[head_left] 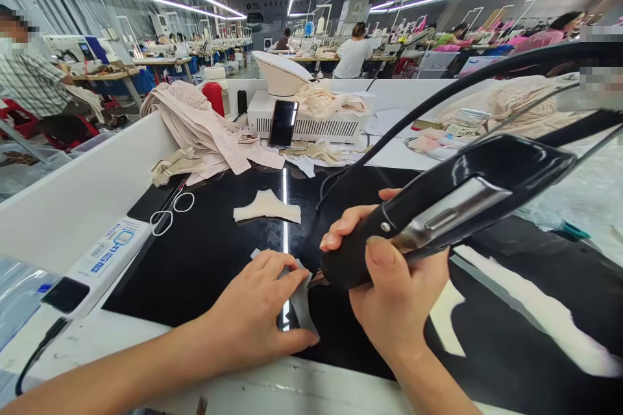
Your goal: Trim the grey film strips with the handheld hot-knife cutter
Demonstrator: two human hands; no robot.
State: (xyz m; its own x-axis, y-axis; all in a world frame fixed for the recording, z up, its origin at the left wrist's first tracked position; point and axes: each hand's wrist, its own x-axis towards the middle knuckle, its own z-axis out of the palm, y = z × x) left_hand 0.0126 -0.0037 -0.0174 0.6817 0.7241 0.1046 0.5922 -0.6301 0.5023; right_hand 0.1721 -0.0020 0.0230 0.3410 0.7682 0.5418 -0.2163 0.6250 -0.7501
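Note:
My right hand [403, 298] is wrapped round a bulky black corded handheld tool [438, 201] with a silver lever along its side. The tool's narrow tip points left and meets the edge of a small curved grey fabric piece [302, 305], or comes very close to it. With thumb and fingers spread along the piece, my left hand [263, 305] holds it down on the glossy black work surface [204, 272] and covers part of it. Just beyond lies a cream cut piece [267, 206]. Another cream piece [448, 318] shows partly behind my right hand.
A long white strip [535, 305] lies at right. Small white-handled scissors [168, 213] and a white box-shaped device [107, 259] are at left. Beige fabric strips [214, 130], a phone [283, 123] and a vented white machine [316, 126] stand behind. A thick black cable [413, 113] arches over the right side.

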